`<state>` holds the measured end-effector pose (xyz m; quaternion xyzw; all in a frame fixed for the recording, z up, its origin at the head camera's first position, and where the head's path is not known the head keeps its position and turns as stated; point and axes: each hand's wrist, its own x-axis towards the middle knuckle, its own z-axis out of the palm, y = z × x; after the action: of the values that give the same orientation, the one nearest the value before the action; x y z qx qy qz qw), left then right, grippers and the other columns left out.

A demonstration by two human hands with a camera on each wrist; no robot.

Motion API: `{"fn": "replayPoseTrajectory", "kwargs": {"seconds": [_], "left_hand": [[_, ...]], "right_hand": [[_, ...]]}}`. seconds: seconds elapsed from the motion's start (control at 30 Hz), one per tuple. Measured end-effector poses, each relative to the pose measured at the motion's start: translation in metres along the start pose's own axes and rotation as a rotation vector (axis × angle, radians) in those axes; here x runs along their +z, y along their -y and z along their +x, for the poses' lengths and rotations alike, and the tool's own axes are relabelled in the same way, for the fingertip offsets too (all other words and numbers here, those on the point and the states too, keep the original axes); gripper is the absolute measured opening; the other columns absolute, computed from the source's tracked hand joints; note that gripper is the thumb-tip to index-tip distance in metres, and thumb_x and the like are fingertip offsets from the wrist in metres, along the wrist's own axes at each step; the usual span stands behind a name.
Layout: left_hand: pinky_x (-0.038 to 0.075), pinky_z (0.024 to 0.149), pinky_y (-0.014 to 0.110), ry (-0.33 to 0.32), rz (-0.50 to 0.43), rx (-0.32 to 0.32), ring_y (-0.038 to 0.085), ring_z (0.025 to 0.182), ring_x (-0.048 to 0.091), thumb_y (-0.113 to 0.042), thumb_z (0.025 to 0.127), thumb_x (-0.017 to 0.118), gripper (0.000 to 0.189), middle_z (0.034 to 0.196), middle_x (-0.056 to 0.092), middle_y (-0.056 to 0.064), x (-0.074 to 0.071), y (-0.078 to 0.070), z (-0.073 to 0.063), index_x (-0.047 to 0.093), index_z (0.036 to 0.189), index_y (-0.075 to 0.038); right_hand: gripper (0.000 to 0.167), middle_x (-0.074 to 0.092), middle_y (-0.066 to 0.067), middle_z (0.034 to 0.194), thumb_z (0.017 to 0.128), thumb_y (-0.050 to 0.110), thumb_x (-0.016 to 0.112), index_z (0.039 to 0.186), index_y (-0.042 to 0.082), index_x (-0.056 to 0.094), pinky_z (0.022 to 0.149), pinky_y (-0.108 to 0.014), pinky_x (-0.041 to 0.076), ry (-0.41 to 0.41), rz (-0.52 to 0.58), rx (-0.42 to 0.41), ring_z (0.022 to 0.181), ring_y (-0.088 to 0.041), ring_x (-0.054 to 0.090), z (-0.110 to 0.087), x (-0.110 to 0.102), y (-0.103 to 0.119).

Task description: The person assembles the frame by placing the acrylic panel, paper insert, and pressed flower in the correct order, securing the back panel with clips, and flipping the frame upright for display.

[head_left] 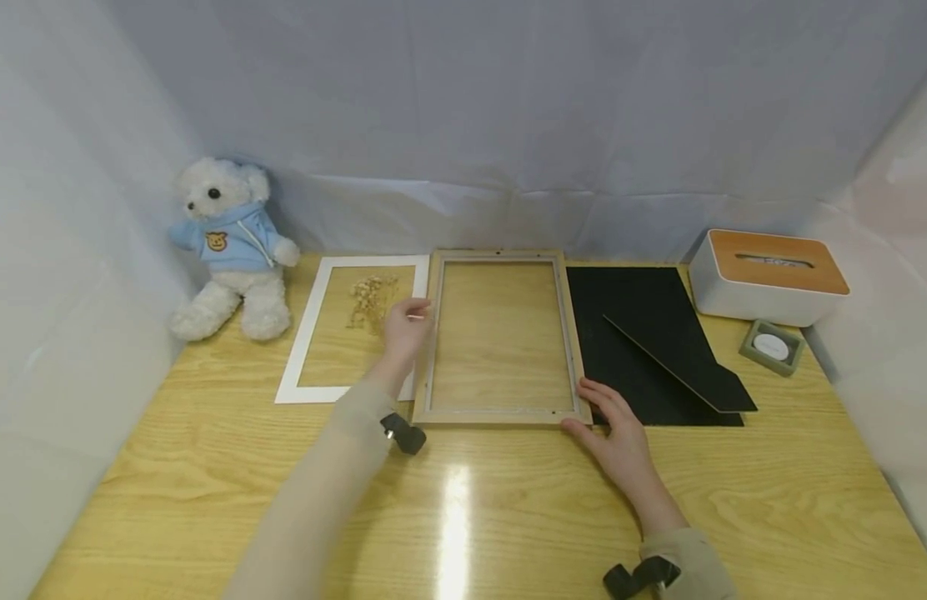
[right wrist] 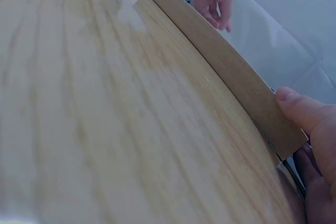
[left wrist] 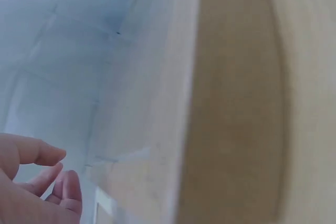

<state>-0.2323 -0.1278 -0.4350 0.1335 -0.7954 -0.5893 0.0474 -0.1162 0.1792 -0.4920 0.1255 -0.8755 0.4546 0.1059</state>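
A light wooden picture frame (head_left: 501, 419) lies flat, and table grain shows through its middle. My right hand (head_left: 617, 433) holds its near right corner, thumb (right wrist: 296, 103) at the front edge and fingers round the right side. Over the frame's left edge my left hand (head_left: 407, 329) hovers with fingers loosely bent; nothing shows between its fingertips in the left wrist view. Left of the frame lies a white mat border (head_left: 300, 350) with dried flowers (head_left: 369, 298) inside its opening, partly behind the left hand. On the right lies a black backing board (head_left: 621, 292) with its stand leg (head_left: 704, 379) sticking out.
A white plush bear (head_left: 242, 242) in a blue hoodie sits at the back left. At the back right stand a tissue box (head_left: 771, 279) with an orange-brown lid and a small green box (head_left: 773, 347) with a white oval. White cloth (head_left: 508, 108) hangs behind the table.
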Motion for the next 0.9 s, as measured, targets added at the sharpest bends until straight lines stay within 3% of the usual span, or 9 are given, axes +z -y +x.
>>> {"fn": "replayPoseTrajectory", "kwargs": {"seconds": [0.13,0.33,0.6,0.9], "left_hand": [[0.048,0.083,0.031,0.071,-0.063,-0.035,0.025,0.1,0.049,0.006,0.084,0.057,0.044,0.119,0.05,0.02,-0.016,0.007,-0.019,0.052,0.128,0.006],[0.037,0.105,0.046,0.184,-0.079,-0.098,0.035,0.122,0.043,-0.001,0.088,0.061,0.054,0.135,0.045,0.022,-0.034,0.027,-0.051,0.041,0.138,0.004],[0.038,0.104,0.047,0.189,-0.136,-0.094,0.035,0.123,0.046,-0.005,0.089,0.062,0.054,0.134,0.049,0.023,-0.032,0.044,-0.079,0.043,0.139,0.001],[0.039,0.104,0.04,0.225,-0.219,-0.04,0.032,0.127,0.044,0.0,0.083,0.068,0.065,0.138,0.046,0.015,-0.029,0.059,-0.091,0.041,0.141,-0.006]], "right_hand": [[0.052,0.051,-0.007,0.136,0.078,0.022,0.08,0.125,0.005,0.062,0.095,-0.004,0.029,-0.001,0.004,-0.006,0.124,-0.026,0.047,0.0,0.001,0.0],[0.052,0.051,-0.008,0.136,0.078,0.02,0.08,0.124,0.004,0.062,0.095,-0.004,0.03,-0.001,0.018,-0.01,0.123,-0.027,0.048,0.0,0.001,0.001],[0.036,0.054,-0.008,0.133,0.088,0.015,0.07,0.121,0.002,0.064,0.093,-0.004,0.033,-0.035,0.037,-0.026,0.121,-0.026,0.05,0.002,0.001,0.003],[0.031,0.056,-0.011,0.129,0.086,0.006,0.07,0.116,-0.001,0.065,0.091,-0.005,0.037,-0.069,0.039,-0.069,0.118,-0.027,0.053,0.002,0.002,0.0]]}}
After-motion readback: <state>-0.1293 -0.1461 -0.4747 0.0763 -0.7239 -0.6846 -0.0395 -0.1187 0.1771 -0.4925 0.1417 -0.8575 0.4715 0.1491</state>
